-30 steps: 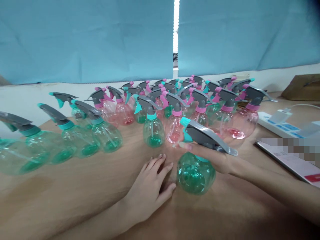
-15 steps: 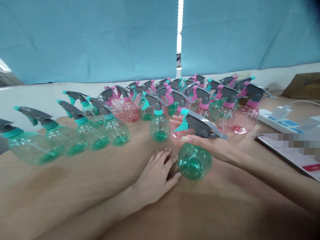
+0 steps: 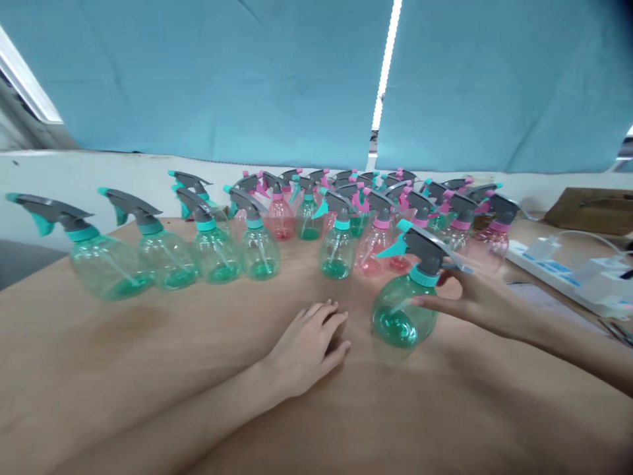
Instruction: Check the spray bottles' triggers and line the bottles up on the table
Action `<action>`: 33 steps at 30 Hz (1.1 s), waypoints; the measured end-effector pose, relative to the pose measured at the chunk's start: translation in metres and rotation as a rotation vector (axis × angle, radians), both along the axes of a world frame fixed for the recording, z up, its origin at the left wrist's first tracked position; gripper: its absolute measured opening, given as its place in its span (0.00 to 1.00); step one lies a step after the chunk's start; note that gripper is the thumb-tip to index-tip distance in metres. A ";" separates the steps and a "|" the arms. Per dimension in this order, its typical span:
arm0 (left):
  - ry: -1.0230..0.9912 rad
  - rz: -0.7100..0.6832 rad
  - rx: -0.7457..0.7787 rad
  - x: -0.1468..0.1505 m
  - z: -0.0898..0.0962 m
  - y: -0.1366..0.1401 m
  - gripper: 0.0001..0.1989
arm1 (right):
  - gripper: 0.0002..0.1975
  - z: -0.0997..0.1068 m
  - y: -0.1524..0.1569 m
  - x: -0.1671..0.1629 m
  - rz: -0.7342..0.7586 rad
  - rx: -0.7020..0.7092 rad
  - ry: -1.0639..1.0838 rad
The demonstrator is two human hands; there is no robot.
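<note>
green spray bottle (image 3: 405, 313) leans, fingers (image 3: 442, 305) of the right hand (image 3: 487, 305) clamped on it, left hand (image 3: 305, 349) nearby, fingers slightly apart.

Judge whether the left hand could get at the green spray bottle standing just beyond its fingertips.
Probably yes: the left hand holds nothing, and no object shows between it and the green spray bottle; the right hand is off to the side.

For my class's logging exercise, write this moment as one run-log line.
left hand: on table | right hand: holding green spray bottle | ahead: pink bottles, other green bottles | right side: power strip
</note>
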State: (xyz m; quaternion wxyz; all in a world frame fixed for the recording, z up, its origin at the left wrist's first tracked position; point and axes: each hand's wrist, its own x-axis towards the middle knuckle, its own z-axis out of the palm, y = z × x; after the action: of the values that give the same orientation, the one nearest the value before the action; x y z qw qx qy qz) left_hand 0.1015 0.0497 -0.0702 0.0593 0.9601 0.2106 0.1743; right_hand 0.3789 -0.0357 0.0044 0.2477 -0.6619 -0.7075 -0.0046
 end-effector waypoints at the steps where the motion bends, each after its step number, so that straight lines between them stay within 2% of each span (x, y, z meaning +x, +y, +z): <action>1: -0.009 -0.004 0.006 -0.004 0.001 -0.001 0.18 | 0.23 0.000 -0.002 0.000 -0.036 -0.006 -0.008; 6: -0.055 -0.086 0.075 -0.015 0.008 -0.009 0.11 | 0.24 0.003 0.009 -0.021 -0.078 -0.056 0.048; 8: -0.075 -0.211 0.177 -0.018 0.011 -0.016 0.10 | 0.24 0.006 0.022 -0.035 -0.062 -0.056 0.061; 10: -0.121 -0.360 0.293 -0.020 0.012 -0.024 0.09 | 0.22 0.010 0.036 -0.053 0.020 -0.048 0.065; 13: -0.142 -0.506 0.355 -0.023 0.013 -0.033 0.09 | 0.19 0.015 0.058 -0.080 0.095 -0.022 0.080; 17: -0.176 -0.471 0.362 -0.023 0.011 -0.034 0.09 | 0.17 0.016 0.083 -0.111 0.172 0.015 0.077; 21: -0.195 -0.439 0.376 -0.022 0.009 -0.031 0.08 | 0.17 0.010 0.107 -0.131 0.179 0.017 0.092; 26: -0.224 -0.417 0.366 -0.021 0.007 -0.031 0.08 | 0.18 0.005 0.127 -0.147 0.088 0.050 0.082; 33: -0.286 -0.408 0.331 -0.020 0.005 -0.031 0.10 | 0.16 0.011 0.134 -0.158 -0.037 0.035 0.019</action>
State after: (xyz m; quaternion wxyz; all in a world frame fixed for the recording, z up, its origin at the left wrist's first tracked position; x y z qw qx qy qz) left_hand 0.0813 0.0185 -0.0655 -0.0351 0.9449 -0.0283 0.3243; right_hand 0.2212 0.0981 0.0158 0.2656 -0.6704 -0.6927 -0.0151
